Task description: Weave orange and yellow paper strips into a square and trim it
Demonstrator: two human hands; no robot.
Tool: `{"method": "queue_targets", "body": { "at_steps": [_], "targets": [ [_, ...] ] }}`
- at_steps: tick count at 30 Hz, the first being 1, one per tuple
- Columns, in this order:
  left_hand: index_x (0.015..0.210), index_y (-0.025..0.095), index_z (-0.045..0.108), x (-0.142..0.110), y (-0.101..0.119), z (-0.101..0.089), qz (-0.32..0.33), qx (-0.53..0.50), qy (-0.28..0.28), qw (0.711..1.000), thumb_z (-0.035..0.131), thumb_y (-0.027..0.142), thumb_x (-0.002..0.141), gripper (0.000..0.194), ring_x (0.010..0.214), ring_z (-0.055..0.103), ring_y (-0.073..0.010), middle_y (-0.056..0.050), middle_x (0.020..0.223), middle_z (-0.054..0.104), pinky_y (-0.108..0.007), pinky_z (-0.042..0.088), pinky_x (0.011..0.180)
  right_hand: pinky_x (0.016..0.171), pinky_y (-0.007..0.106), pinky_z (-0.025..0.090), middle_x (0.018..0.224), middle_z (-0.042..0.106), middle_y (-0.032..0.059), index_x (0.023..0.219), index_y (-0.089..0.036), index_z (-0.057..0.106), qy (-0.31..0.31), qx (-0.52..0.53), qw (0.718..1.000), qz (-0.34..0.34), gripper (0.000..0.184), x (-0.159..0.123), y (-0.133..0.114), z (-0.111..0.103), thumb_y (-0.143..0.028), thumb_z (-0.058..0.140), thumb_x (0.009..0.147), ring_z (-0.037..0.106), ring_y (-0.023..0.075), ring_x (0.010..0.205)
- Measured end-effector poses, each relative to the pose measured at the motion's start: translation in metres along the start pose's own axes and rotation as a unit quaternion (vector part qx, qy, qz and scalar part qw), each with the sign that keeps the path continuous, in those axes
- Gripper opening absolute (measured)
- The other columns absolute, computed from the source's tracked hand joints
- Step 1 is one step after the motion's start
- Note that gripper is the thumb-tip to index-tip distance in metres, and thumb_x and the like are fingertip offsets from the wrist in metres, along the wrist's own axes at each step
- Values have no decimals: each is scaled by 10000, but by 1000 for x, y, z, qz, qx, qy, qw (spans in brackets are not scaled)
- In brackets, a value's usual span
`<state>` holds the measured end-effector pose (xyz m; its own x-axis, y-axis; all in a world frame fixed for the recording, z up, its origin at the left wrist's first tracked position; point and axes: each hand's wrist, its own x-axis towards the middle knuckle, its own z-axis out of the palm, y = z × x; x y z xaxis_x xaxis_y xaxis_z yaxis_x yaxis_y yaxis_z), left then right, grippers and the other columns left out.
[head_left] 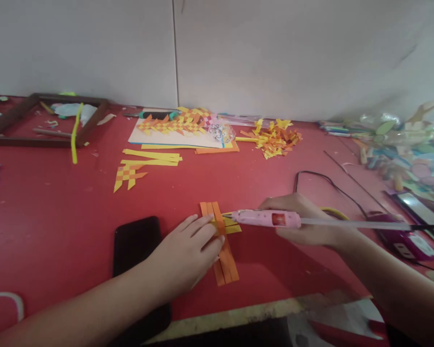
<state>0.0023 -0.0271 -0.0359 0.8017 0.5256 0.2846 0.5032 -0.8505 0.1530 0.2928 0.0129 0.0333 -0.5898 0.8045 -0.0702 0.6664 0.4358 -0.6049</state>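
Note:
In the middle of the red table, orange paper strips (226, 262) lie side by side, crossed by yellow paper strips (233, 229). My left hand (190, 248) rests on them from the left, fingers stretched out and slightly apart, pressing them against the table. A pink hot glue gun (255, 218) is in my right hand (298, 219), whose fingers wrap round its body. Its nozzle points left and sits at the crossing, by my left fingertips; whether it touches the paper I cannot tell. A clear glue stick (354, 223) sticks out of its back.
A black phone (137, 241) lies left of the strips. Behind are a woven paper piece (128, 174), yellow strips (152, 156), woven bands (169, 126) and a pile of scraps (277, 140). A brown frame (39, 143) stands far left. A black cord (318, 174) and purple power strip (405, 241) lie right.

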Motion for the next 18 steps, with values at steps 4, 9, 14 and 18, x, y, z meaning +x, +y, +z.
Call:
{"method": "queue_targets", "body": {
  "at_steps": [4,9,14,18],
  "targets": [
    [1175,126,623,1,-1,-1,7,5,2,1000,484,178,959,263,1205,605,-363,-147,1137,674,-554,523,989,507,245,380,678,611,0,833,-178,623,-11,23,999,-37,96,4,2,10,-180,547,774,495,113,557],
    [1162,131,620,0,0,0,-3,-2,1,1000,484,191,965,247,1226,591,-358,-140,1131,669,-548,514,1003,537,263,388,668,579,-3,746,-194,564,-20,25,998,-55,51,4,8,13,-182,530,782,484,123,575],
    [1152,128,614,0,0,1,-2,-4,-5,1000,503,174,947,237,1227,589,-350,-144,1148,661,-545,496,1026,531,259,356,631,519,-24,673,-204,478,-16,8,999,-43,103,6,15,17,-192,499,773,438,107,544],
    [1143,131,613,-1,0,1,-5,-7,-6,1000,544,156,919,236,1242,576,-354,-135,1150,658,-540,484,1043,484,240,329,609,508,-30,691,-197,513,-12,22,1000,-10,62,7,12,17,-182,476,738,435,100,521]
  ]
}}
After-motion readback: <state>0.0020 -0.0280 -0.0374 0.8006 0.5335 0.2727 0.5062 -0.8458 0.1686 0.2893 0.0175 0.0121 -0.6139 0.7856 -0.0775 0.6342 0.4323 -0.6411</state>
